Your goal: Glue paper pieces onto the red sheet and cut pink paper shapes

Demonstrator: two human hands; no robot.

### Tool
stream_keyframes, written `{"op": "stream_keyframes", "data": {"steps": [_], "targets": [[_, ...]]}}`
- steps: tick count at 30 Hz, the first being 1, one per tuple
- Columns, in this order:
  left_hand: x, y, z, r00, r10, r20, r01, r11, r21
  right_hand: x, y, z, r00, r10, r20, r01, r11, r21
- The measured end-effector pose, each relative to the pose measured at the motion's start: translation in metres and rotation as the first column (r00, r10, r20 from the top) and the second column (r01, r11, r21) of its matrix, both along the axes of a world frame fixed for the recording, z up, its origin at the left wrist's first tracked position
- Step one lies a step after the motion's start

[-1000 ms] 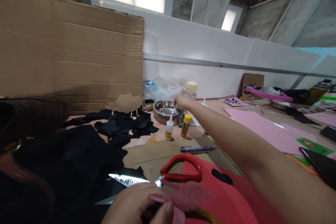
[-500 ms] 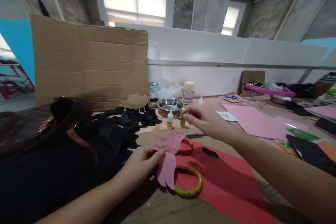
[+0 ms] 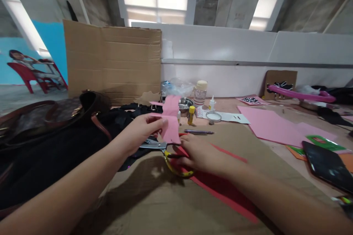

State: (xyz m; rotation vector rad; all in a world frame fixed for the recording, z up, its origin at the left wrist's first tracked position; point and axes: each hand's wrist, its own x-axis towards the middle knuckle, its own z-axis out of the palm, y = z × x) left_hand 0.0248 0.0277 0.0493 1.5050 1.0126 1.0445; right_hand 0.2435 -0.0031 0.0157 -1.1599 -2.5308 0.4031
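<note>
Curved pink paper cutout [image 3: 171, 126]: already shaped, loose, pinched by left hand [image 3: 142, 130]. Right hand [image 3: 201, 155] at red-and-yellow-handled metal scissors [image 3: 158, 146]; grip indeterminable.

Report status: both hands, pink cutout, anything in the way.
Left hand holding pink cutout. Right hand at scissors handles, grip unclear. Red sheet beneath right hand.

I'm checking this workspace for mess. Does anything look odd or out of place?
No spill shows. The scissors at the right hand look odd because their handles don't match: one is yellow, the other red. Beyond the left hand, black scraps lie in a ragged heap, which looks untidy.
</note>
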Motion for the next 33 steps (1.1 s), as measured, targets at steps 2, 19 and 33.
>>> {"op": "stream_keyframes", "data": {"steps": [2, 19, 33], "targets": [[0.006, -0.007, 0.006, 0.995, -0.061, 0.083, 0.060, 0.998, 0.014, -0.006, 0.005, -0.010, 1.000, -0.002, -0.008, 0.002, 0.998, 0.060], [-0.039, 0.019, -0.010, 0.989, 0.086, 0.118, -0.104, 0.983, 0.154, 0.017, 0.024, -0.013, 0.920, -0.351, -0.173, 0.339, 0.936, -0.097], [-0.053, 0.038, -0.033, 0.968, -0.235, -0.091, 0.226, 0.969, -0.099, 0.011, 0.012, -0.010, 0.910, -0.339, -0.241, 0.313, 0.940, -0.138]]}}
